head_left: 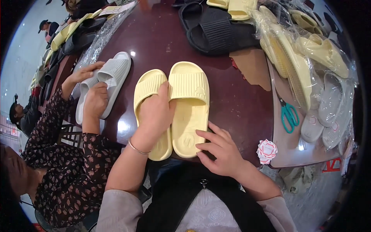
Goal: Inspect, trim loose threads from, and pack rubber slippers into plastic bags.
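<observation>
A pair of pale yellow slide sandals lies side by side in front of me on the dark red table [154, 31], toes pointing away. My left hand [152, 114] reaches into the left slide [148, 86]; its fingers go under the ribbed strap and are partly hidden, while the thumb lies over the strap's inner side. The right slide [188, 86] has a small raised figure on its strap. My right hand [222, 150] is at that slide's heel, fingers apart, their tips touching the heel's right edge.
At left, a co-worker's hands [94, 98] handle grey slides [116, 69]. Black slides [216, 33] lie at the far side beside brown cardboard [253, 69]. Teal-handled scissors [289, 116], bagged yellow slides [290, 58] and bagged grey slides [328, 104] are at right, near a pile of stickers [266, 151].
</observation>
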Available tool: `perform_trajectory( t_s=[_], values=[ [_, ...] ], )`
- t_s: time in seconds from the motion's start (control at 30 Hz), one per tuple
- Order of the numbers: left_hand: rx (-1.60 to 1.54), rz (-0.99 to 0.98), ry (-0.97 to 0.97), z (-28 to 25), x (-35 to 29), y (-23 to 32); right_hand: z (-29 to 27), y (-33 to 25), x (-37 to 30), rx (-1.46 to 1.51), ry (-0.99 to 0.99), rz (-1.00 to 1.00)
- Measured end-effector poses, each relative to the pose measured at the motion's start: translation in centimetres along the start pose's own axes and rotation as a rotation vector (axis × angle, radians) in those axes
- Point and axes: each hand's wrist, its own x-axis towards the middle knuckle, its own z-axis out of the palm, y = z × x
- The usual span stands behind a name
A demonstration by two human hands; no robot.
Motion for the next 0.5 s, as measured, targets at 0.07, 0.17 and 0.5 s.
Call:
perform_trajectory(
  t_s=[0.07, 0.17, 0.5],
  values=[
    [0.033, -0.013, 0.027, 0.2, 0.2, -0.3, -0.1, -0.2, 0.1, 0.143, 0.078, -0.013],
    [-0.671, 0.156, 0.375, -0.6, 0.9, -1.5, -0.3, -0.4, -0.2, 0.262, 0.164, -0.012],
    [-2.163, 0.130, 0.007, 1.7, -0.9, -0.9, -0.1, -0.3, 0.1, 0.283, 0.327, 0.239]
  ],
)
